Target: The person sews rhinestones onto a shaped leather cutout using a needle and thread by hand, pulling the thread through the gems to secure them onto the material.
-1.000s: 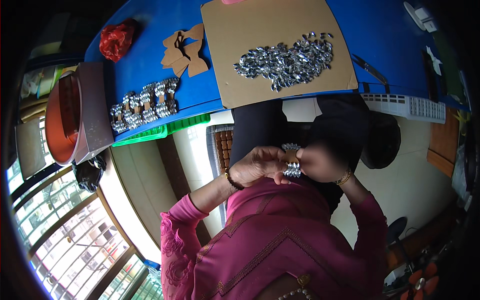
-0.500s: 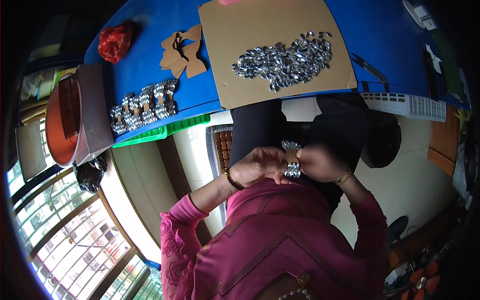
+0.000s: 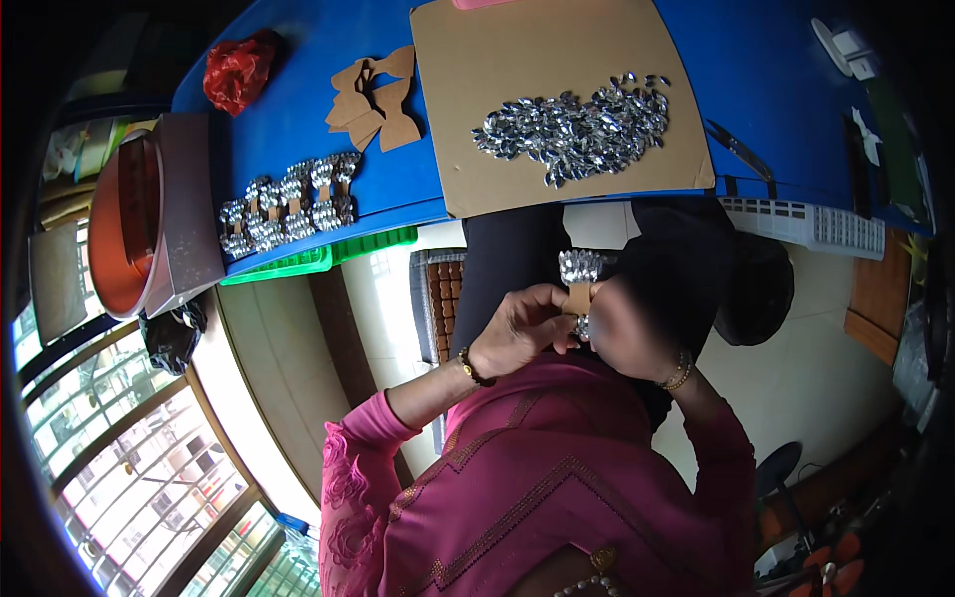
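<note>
Bow-shaped card (image 3: 579, 297), silver gems (image 3: 579, 265) at both ends, above the lap: left hand (image 3: 519, 330) pinches it; right hand (image 3: 637, 333), blurred, meets its other edge, grip indeterminable. Green tray (image 3: 298, 264) and white basket (image 3: 816, 225) below blue table (image 3: 298, 99), contents hidden; loose gems (image 3: 577, 134) on cardboard sheet (image 3: 517, 50).

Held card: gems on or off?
On: silver gems cover the far end of the card and show at its partly hidden near end; the visible brown middle looks bare.
</note>
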Demonstrator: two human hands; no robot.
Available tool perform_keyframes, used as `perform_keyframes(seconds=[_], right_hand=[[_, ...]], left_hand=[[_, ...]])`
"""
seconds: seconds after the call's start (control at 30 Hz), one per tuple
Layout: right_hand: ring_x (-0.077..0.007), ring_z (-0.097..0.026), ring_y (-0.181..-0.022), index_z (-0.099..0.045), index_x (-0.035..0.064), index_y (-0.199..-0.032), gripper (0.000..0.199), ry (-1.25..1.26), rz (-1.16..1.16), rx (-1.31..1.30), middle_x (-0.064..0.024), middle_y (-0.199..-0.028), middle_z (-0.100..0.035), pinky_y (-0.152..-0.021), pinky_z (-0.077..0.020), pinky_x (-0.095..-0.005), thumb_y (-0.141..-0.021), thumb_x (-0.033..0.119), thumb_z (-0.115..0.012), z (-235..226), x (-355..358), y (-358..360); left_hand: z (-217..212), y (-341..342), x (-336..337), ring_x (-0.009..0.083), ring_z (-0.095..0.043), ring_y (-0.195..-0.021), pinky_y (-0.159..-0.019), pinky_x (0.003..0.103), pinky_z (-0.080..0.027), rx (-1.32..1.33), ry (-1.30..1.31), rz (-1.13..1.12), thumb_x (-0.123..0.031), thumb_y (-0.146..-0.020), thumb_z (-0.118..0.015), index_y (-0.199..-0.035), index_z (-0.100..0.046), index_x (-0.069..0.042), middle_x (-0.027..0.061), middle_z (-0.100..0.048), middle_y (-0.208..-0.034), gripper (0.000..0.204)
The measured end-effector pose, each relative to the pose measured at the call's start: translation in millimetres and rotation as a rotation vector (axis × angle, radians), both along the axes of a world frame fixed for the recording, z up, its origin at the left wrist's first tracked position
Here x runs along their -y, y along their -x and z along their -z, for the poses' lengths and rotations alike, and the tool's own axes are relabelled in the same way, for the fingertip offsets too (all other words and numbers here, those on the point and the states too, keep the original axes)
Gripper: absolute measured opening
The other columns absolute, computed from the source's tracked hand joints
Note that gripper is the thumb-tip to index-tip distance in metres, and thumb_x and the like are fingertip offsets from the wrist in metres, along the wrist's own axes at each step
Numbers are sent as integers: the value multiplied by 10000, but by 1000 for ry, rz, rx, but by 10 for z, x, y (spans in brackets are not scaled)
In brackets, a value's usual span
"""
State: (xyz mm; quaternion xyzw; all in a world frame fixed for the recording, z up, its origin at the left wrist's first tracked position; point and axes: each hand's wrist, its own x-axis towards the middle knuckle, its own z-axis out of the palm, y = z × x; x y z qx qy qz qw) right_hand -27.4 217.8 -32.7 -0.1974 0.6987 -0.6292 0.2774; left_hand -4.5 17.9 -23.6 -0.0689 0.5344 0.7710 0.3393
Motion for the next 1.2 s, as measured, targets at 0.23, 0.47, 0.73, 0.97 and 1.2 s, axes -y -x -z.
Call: perform_keyframes(seconds=[0.23, 0.47, 0.73, 0.97, 1.2], right_hand=[[-165, -571, -594, -550, 18, -1033, 294, -209, 174, -547, -97, -868, -592, -553, -466, -258, -752, -54, -590, -267, -49, 146], [-144, -578, -596, -561, 12, -928, 175, -97, 111, -802, -106, -902, -608, -533, -464, -253, -765, -28, -613, -237, 179, 167], [-49, -527, -554, -484, 21, -911, 17, 167, 274, 157, -29, -709, -580, -467, -417, -188, -904, 36, -490, -300, -150, 6], [-35, -415, -508, -512, 59, -913, 50, -109, 778, -110, 28, -643, -458, -462, -351, -171, -932, 89, -475, -155, -694, 207], [-58, -497, -514, -546, 37, -902, 40, -199, 309, -191, -11, -610, -526, -456, -387, -212, -880, 66, -560, -171, 149, 82]], left_hand=[[37, -48, -119, 81, -598, -702, -668, 215, -505, -5, 88, -195, -19, -887, -561, -973, -561, 11, 40, -609, -857, 91], [183, -82, -138, 93, -608, -739, -700, 236, -514, -98, 142, -188, -10, -877, -575, -978, -569, 2, 38, -614, -886, 101], [159, 30, -7, 90, -597, -697, -641, 226, -502, -94, 138, -350, -10, -880, -564, -911, -581, 7, 41, -626, -804, 40], [267, 63, 292, 110, -618, -703, -657, 233, -501, -96, 153, -520, -47, -913, -527, -909, -583, 1, 55, -645, -774, 74], [213, 54, 14, 97, -605, -742, -692, 235, -494, -168, 177, -480, 19, -876, -555, -921, -544, -3, 45, -612, -854, 51]])
